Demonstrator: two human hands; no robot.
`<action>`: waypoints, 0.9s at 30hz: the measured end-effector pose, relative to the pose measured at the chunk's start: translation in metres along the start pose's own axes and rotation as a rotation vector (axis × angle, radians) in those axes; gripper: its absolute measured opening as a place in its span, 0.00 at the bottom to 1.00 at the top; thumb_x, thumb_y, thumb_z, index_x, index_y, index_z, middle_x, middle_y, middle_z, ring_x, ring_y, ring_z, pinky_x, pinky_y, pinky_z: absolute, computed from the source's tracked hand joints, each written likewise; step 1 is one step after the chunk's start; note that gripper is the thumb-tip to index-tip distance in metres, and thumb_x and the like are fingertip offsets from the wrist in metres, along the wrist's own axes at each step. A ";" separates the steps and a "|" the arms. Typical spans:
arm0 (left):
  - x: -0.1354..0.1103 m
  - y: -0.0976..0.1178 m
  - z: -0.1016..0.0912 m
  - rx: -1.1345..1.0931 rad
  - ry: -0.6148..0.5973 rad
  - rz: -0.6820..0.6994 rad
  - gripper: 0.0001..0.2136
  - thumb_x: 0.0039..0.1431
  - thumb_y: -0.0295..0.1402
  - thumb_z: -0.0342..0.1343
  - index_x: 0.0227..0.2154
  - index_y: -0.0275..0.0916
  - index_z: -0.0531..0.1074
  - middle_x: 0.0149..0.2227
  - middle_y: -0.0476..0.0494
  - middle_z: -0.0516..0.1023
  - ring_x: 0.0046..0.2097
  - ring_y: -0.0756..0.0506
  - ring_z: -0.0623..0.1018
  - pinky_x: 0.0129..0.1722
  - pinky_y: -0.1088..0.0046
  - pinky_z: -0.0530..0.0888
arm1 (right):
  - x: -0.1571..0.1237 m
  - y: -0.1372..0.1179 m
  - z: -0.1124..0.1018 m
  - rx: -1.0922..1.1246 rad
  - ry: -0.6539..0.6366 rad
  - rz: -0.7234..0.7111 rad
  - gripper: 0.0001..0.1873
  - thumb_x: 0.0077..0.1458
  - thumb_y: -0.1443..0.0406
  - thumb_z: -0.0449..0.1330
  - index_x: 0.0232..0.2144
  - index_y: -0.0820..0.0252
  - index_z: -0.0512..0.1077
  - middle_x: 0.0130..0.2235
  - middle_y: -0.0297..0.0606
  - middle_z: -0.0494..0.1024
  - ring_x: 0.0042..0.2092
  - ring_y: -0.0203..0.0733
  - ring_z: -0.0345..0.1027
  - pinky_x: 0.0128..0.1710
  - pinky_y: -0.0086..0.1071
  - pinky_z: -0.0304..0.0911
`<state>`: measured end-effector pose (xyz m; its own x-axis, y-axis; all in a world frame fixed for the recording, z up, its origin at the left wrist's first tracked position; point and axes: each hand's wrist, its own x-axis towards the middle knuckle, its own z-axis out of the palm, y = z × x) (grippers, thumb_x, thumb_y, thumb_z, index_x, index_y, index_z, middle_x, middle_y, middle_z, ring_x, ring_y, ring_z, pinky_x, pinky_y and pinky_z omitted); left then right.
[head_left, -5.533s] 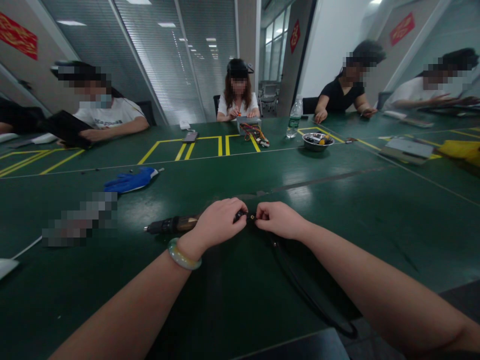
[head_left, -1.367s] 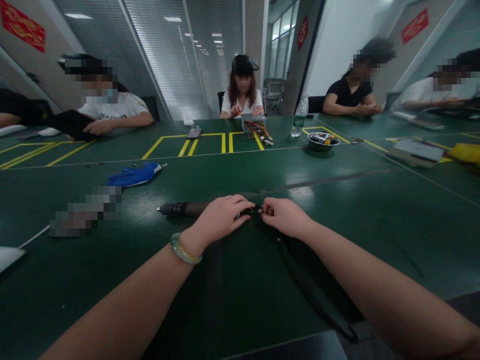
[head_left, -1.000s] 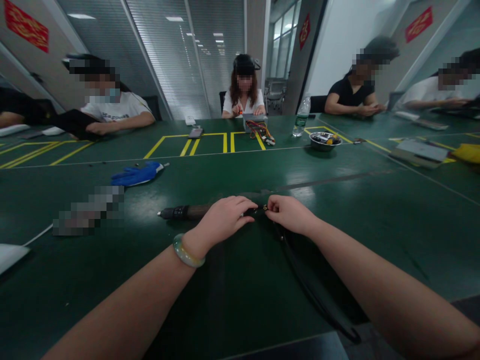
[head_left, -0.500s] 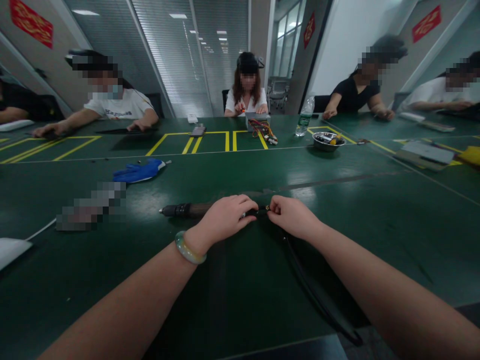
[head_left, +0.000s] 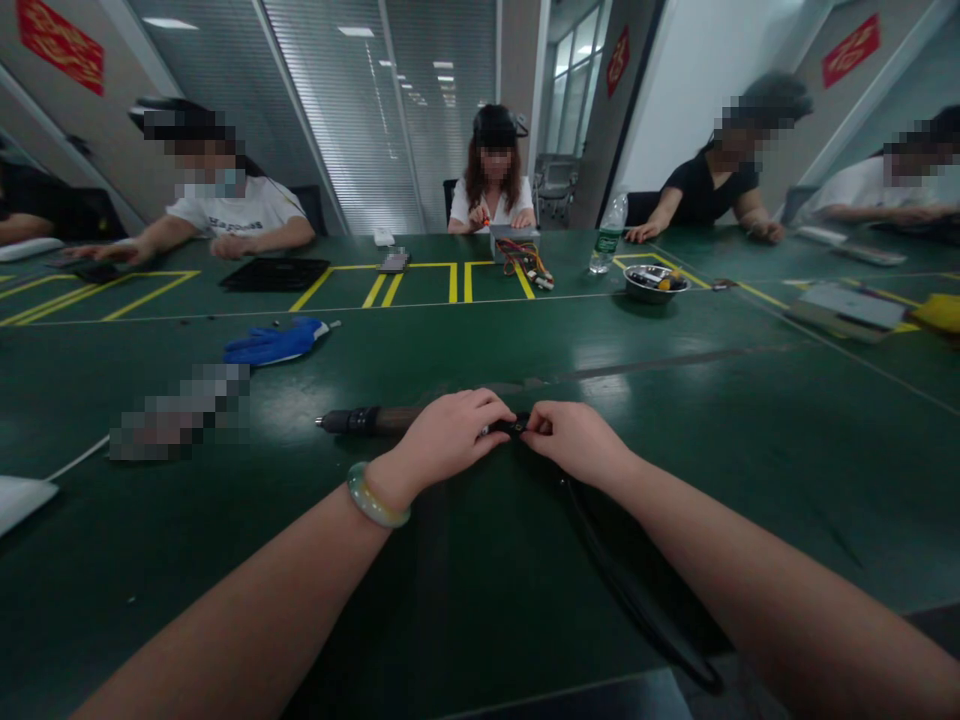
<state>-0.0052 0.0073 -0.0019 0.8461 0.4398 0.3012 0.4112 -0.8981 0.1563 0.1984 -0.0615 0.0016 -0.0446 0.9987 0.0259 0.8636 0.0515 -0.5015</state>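
left hand gripping dark tool, right hand pinching black cable, closer together than before

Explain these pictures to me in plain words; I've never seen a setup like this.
There is no machine here, just a person's two bare hands. Every picture comes from one camera worn on that person's head, looking forward and down. The left hand has a dark, screwdriver-like tool in its grip, over the green table. The right hand pinches a small dark part, too small to identify; a black cable runs toward the table's near edge. Farther off are a blue glove, a plastic bottle and a metal bowl.
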 end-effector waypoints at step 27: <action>-0.001 0.001 -0.003 -0.060 0.010 -0.055 0.10 0.62 0.40 0.55 0.45 0.45 0.71 0.47 0.47 0.73 0.47 0.45 0.73 0.46 0.66 0.70 | 0.001 0.002 0.001 0.077 -0.005 0.027 0.05 0.54 0.61 0.63 0.32 0.53 0.78 0.29 0.30 0.77 0.30 0.35 0.69 0.29 0.28 0.56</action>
<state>-0.0060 0.0058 0.0007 0.8189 0.4891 0.3002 0.4358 -0.8704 0.2291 0.1991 -0.0603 -0.0001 -0.0249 0.9997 0.0071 0.8232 0.0246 -0.5672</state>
